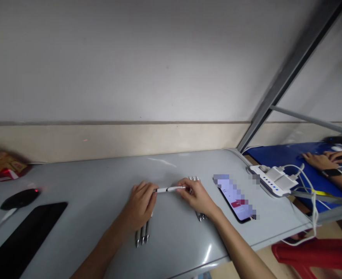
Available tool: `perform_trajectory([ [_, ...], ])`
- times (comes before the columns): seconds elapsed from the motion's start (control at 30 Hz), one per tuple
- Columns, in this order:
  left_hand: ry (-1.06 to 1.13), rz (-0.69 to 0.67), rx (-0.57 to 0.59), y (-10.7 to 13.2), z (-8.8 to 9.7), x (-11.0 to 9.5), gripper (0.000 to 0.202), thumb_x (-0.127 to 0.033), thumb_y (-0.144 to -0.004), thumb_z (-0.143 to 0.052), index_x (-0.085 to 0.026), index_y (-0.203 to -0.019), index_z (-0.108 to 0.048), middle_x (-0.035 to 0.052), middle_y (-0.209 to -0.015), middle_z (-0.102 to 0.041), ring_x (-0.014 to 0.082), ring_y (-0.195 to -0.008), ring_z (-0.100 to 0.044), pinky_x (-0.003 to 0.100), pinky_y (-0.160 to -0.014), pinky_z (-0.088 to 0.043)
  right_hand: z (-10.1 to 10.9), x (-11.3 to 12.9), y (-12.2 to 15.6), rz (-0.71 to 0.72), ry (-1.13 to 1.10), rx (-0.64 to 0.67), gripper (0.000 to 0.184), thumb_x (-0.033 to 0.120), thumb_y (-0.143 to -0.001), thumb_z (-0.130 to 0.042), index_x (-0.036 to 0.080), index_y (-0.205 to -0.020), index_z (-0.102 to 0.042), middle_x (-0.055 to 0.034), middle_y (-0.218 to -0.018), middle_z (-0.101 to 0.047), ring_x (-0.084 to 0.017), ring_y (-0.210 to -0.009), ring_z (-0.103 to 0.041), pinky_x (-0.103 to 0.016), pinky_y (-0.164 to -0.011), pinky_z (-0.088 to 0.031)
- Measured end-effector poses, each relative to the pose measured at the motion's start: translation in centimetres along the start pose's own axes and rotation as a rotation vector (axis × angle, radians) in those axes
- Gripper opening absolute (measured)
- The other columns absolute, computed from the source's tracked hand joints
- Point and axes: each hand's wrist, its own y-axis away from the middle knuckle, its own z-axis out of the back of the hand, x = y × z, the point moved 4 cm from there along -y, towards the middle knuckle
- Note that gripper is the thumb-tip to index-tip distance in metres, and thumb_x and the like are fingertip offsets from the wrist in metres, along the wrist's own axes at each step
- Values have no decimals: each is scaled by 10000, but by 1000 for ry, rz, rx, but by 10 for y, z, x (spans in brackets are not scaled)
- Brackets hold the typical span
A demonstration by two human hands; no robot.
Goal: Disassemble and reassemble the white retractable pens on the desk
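Both ends of the white pen are covered by fingers, so only its middle stretch can be seen, and the image is too soft to tell whether it is one piece or two parts meeting at the dark band. Under the left hand, three pens show their silver tips on the near side; their far ends are hidden. A second bunch of pens is largely covered by the right hand, with pale ends showing on its far side and silver tips on its near side; their number is hard to make out. Both forearms are cut off at the near edge, and blocky blurring hides part of the screen of the phone to the right.

The white pen lies crosswise between the hands, above the grey surface. The left grip pinches its left end between thumb and fingers; the right grip pinches its right end between thumb and forefinger. Whether it touches the surface I cannot tell.

It is slim and mostly white, with a narrow black band near the middle and a dark part beside the left fingertips. The stretch right of the band tilts slightly.
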Motion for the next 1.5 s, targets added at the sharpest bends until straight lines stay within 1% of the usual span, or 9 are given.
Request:
perform_trajectory([
  [0.23, 2, 5, -10, 0, 0, 0, 196, -216, -956, -324, -203, -955, -519, 22, -832, -579, 195, -842, -504, 358, -796, -351, 2, 2, 1, 31, -13, -34, 235, 349, -852, -605, 203, -1035, -606, 6, -717, -595, -131, -630, -510, -230, -578, -369],
  [0.4, 34, 8, -18, 1, 0, 1, 171, -207, -946, -350, -206, -985, -516, 23, -858, -584, 193, -854, -515, 352, -807, -361, -1, -1, 1, -15, 38, 21, 286, 389, -936, -458, 187, -868, -648, 18, -587, -539, -114, -540, -456, -237, -553, -346],
  [0.57, 30, 10, -21, 0, 0, 1, 157, -195, -938, -357, -198, -955, -513, 19, -823, -574, 192, -832, -515, 354, -806, -362, 1, 2, 0, 44, -9, -44, 288, 357, -843, -619, 218, -1094, -611, 17, -703, -582, -125, -631, -509, -228, -590, -373],
  [0.73, 30, 4, -20, 0, -1, 1, 167, -189, -933, -358, -196, -948, -524, 18, -818, -575, 190, -823, -521, 345, -792, -370, -1, 1, 0, 13, 32, 23, 256, 361, -930, -478, 190, -884, -664, 13, -620, -567, -112, -562, -471, -230, -560, -348],
  [0.9, 32, 9, -35, 1, 0, 2, 154, -192, -920, -379, -194, -952, -530, 19, -809, -565, 187, -814, -519, 337, -785, -387, 0, 2, 0, 45, 1, -20, 284, 381, -839, -623, 215, -1068, -616, 12, -709, -588, -127, -622, -514, -227, -578, -374],
  [1.1, 44, -21, -36, 1, 0, 0, 171, -173, -914, -370, -194, -957, -535, 26, -803, -571, 188, -806, -521, 336, -772, -399, -2, -1, 0, 14, 45, 22, 243, 377, -922, -490, 200, -879, -651, 17, -618, -562, -111, -543, -453, -231, -540, -333],
  [1.3, 45, -1, -53, 1, 1, 1, 151, -182, -910, -387, -198, -957, -530, 20, -801, -558, 188, -800, -518, 329, -772, -403, 1, 3, 1, 58, -8, -19, 255, 358, -846, -615, 219, -1059, -607, 24, -673, -561, -124, -605, -494, -225, -570, -364],
  [1.4, 47, -1, -49, 1, 0, 1, 152, -183, -909, -390, -198, -951, -535, 17, -788, -559, 183, -785, -519, 326, -768, -407, 0, 2, 1, 51, 18, -9, 176, 351, -888, -555, 203, -945, -633, 25, -633, -549, -114, -574, -470, -226, -562, -353],
  [1.5, 50, -7, -65, 1, 1, 1, 159, -185, -911, -385, -198, -940, -541, 16, -777, -563, 178, -773, -519, 324, -764, -412, -2, -1, 1, 27, 53, 17, 272, 376, -933, -470, 190, -846, -648, 24, -578, -529, -108, -528, -438, -232, -540, -337],
])
